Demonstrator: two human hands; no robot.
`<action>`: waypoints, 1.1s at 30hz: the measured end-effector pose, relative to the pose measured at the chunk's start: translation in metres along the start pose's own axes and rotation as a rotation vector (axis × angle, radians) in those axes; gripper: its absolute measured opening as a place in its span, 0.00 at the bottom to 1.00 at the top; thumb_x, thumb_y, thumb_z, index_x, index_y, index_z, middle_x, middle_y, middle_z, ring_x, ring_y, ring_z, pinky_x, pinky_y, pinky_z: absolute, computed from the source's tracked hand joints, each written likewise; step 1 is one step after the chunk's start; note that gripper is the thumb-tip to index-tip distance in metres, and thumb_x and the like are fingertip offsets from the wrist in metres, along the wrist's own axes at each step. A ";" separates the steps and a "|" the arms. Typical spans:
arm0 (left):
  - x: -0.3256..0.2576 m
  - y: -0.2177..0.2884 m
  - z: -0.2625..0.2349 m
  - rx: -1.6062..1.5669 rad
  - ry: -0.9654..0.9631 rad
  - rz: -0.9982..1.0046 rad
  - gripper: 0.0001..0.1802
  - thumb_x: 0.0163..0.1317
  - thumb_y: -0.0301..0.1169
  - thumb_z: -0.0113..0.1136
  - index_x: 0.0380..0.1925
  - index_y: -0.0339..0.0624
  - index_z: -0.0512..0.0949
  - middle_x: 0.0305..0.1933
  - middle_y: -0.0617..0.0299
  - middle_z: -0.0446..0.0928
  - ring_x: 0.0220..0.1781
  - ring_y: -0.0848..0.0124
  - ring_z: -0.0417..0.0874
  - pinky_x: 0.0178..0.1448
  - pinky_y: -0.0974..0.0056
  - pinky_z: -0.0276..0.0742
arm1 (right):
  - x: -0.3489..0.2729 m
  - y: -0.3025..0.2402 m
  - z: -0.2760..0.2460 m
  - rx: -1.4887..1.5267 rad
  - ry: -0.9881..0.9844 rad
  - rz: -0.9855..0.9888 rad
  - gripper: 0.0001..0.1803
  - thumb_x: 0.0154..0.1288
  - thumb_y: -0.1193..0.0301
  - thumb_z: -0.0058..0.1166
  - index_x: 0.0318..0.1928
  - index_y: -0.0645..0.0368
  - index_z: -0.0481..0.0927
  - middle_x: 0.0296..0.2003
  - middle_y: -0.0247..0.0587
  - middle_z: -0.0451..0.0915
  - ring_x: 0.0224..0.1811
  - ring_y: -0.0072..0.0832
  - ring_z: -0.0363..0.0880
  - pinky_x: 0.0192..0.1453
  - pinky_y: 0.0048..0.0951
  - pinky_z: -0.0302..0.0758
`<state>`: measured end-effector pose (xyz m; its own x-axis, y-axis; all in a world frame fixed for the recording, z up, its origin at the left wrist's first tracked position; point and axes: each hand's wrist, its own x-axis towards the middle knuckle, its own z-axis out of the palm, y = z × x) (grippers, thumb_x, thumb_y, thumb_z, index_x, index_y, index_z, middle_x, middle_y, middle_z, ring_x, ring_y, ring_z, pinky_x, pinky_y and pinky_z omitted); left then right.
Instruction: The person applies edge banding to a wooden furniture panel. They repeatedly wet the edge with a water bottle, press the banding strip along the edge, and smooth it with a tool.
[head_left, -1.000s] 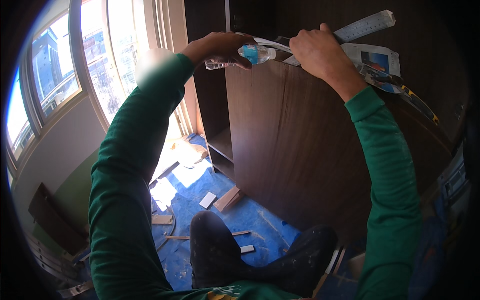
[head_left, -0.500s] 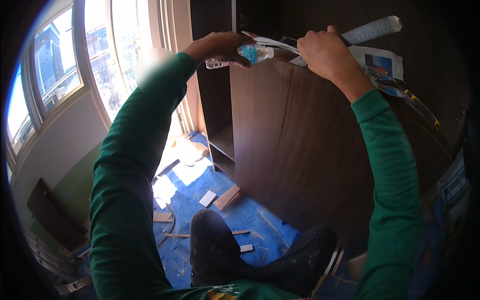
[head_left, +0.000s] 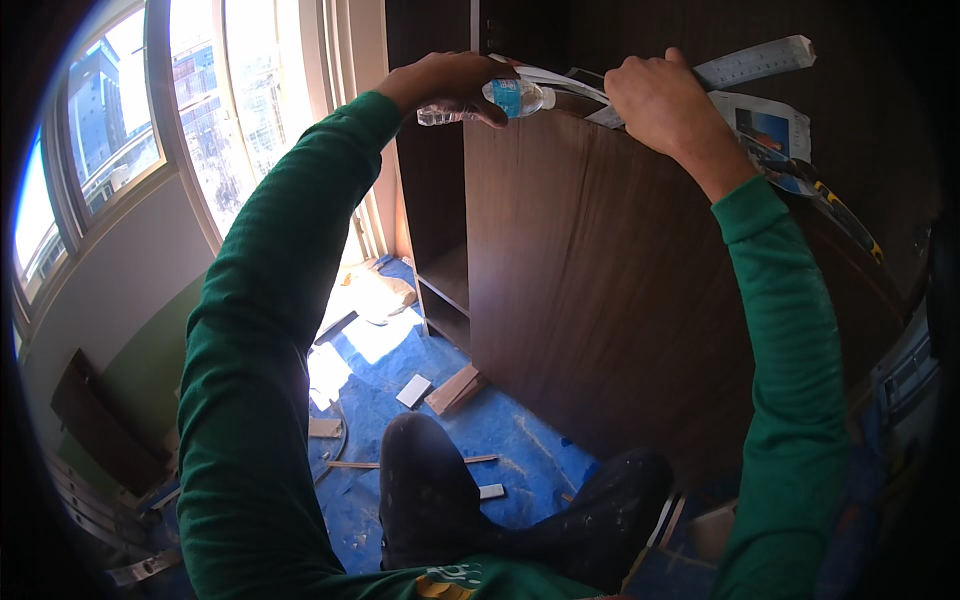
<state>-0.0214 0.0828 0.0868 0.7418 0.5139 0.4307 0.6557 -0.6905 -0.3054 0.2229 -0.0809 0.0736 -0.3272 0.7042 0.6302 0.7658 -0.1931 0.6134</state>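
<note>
My left hand (head_left: 455,80) is closed round a clear plastic bottle (head_left: 518,97) with a blue label, tipped on its side so the white cap points right. It is just over the upper edge of a dark brown wooden cabinet panel (head_left: 590,270). My right hand (head_left: 660,105) grips a metal ruler (head_left: 755,63) slanting up to the right, its lower end showing left of my fingers. White strips (head_left: 560,78) lie between my hands. Beside my right wrist is a printed sheet (head_left: 765,130), with a yellow and black utility knife (head_left: 848,220) close by.
Blue sheeting (head_left: 545,440) covers the floor, with wood offcuts (head_left: 455,388), a white block (head_left: 414,391) and thin strips on it. Bright windows (head_left: 250,110) stand at the left. A dark board (head_left: 100,420) leans on the left wall. Open shelves (head_left: 445,300) sit beside the panel.
Both hands have shifted slightly up and to the right in the picture, with the bottle and the ruler still held. My left fingers still wrap the bottle.
</note>
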 end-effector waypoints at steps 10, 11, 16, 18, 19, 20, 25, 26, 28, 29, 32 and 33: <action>-0.001 0.016 -0.006 0.014 0.034 0.025 0.49 0.55 0.55 0.86 0.77 0.62 0.78 0.65 0.52 0.90 0.64 0.49 0.92 0.71 0.44 0.84 | -0.001 0.001 0.000 -0.007 0.007 0.009 0.07 0.71 0.77 0.62 0.42 0.52 0.90 0.41 0.39 0.91 0.46 0.40 0.94 0.62 0.48 0.77; 0.000 0.013 -0.006 0.025 0.034 0.033 0.50 0.55 0.56 0.86 0.78 0.63 0.77 0.65 0.49 0.89 0.63 0.47 0.92 0.71 0.42 0.84 | 0.000 0.002 0.000 0.006 -0.006 0.010 0.07 0.69 0.78 0.62 0.43 0.53 0.89 0.42 0.41 0.90 0.47 0.41 0.93 0.62 0.48 0.77; -0.001 -0.001 0.003 0.029 0.025 -0.009 0.50 0.55 0.54 0.86 0.79 0.61 0.76 0.63 0.51 0.90 0.63 0.48 0.92 0.71 0.44 0.84 | 0.002 0.002 -0.002 0.031 -0.082 0.009 0.07 0.69 0.78 0.62 0.43 0.54 0.89 0.41 0.41 0.90 0.46 0.42 0.93 0.62 0.48 0.77; -0.003 0.000 0.007 -0.002 0.037 -0.006 0.51 0.54 0.55 0.85 0.78 0.57 0.77 0.62 0.53 0.91 0.63 0.52 0.92 0.70 0.46 0.85 | 0.000 0.003 0.001 0.034 -0.033 0.006 0.06 0.69 0.78 0.62 0.42 0.54 0.89 0.40 0.42 0.90 0.45 0.43 0.93 0.62 0.47 0.76; -0.004 0.000 0.011 -0.134 0.020 -0.020 0.51 0.55 0.56 0.85 0.78 0.54 0.76 0.62 0.50 0.90 0.63 0.50 0.92 0.70 0.45 0.85 | -0.001 0.003 0.002 0.040 0.004 0.004 0.06 0.69 0.78 0.62 0.41 0.54 0.89 0.39 0.43 0.90 0.44 0.43 0.93 0.62 0.47 0.76; -0.005 0.001 0.015 -0.266 0.002 -0.036 0.51 0.57 0.57 0.84 0.78 0.52 0.76 0.62 0.47 0.90 0.63 0.49 0.92 0.70 0.44 0.85 | -0.001 0.003 0.004 0.048 0.043 -0.001 0.06 0.70 0.78 0.62 0.40 0.55 0.90 0.38 0.43 0.90 0.44 0.44 0.93 0.63 0.47 0.76; -0.049 0.009 0.076 -0.878 0.311 0.017 0.47 0.72 0.55 0.77 0.78 0.38 0.68 0.66 0.45 0.83 0.65 0.52 0.89 0.69 0.46 0.85 | 0.002 0.011 0.010 0.161 -0.008 0.021 0.08 0.73 0.76 0.60 0.34 0.59 0.89 0.31 0.49 0.89 0.40 0.47 0.91 0.64 0.47 0.75; -0.070 0.020 0.085 -1.010 0.349 -0.049 0.46 0.71 0.55 0.77 0.76 0.38 0.68 0.65 0.47 0.82 0.67 0.55 0.87 0.71 0.48 0.83 | 0.000 0.015 0.012 0.178 -0.006 0.020 0.10 0.74 0.75 0.60 0.33 0.60 0.89 0.30 0.50 0.89 0.39 0.48 0.90 0.64 0.47 0.75; -0.138 0.041 0.108 -1.226 0.391 -0.219 0.44 0.72 0.52 0.78 0.74 0.39 0.67 0.64 0.49 0.82 0.69 0.59 0.85 0.72 0.51 0.82 | -0.001 0.018 0.009 0.184 -0.052 0.031 0.10 0.74 0.74 0.59 0.33 0.61 0.88 0.29 0.50 0.88 0.38 0.48 0.89 0.65 0.47 0.75; -0.178 0.051 0.124 -1.311 0.391 -0.319 0.43 0.73 0.50 0.78 0.75 0.39 0.67 0.65 0.50 0.81 0.70 0.60 0.84 0.72 0.51 0.82 | 0.001 0.018 0.008 0.192 -0.074 0.033 0.11 0.75 0.74 0.59 0.33 0.61 0.88 0.29 0.50 0.88 0.38 0.48 0.89 0.66 0.47 0.75; -0.315 0.079 0.215 -1.361 0.430 -0.609 0.39 0.70 0.42 0.78 0.72 0.40 0.67 0.64 0.51 0.80 0.67 0.60 0.83 0.70 0.52 0.81 | 0.009 0.023 0.012 0.243 -0.118 0.051 0.10 0.75 0.71 0.63 0.35 0.59 0.91 0.31 0.50 0.90 0.38 0.48 0.91 0.67 0.48 0.77; -0.363 0.089 0.254 -1.343 0.445 -0.722 0.38 0.70 0.39 0.78 0.71 0.40 0.67 0.63 0.52 0.79 0.67 0.60 0.82 0.70 0.52 0.80 | 0.011 0.025 0.012 0.279 -0.107 0.048 0.10 0.75 0.71 0.62 0.34 0.59 0.90 0.31 0.50 0.90 0.37 0.48 0.90 0.68 0.48 0.76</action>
<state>-0.1969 -0.0362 -0.3125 0.0866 0.9015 0.4240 0.0625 -0.4297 0.9008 0.2454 -0.0702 0.0904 -0.2378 0.7699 0.5922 0.9065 -0.0431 0.4200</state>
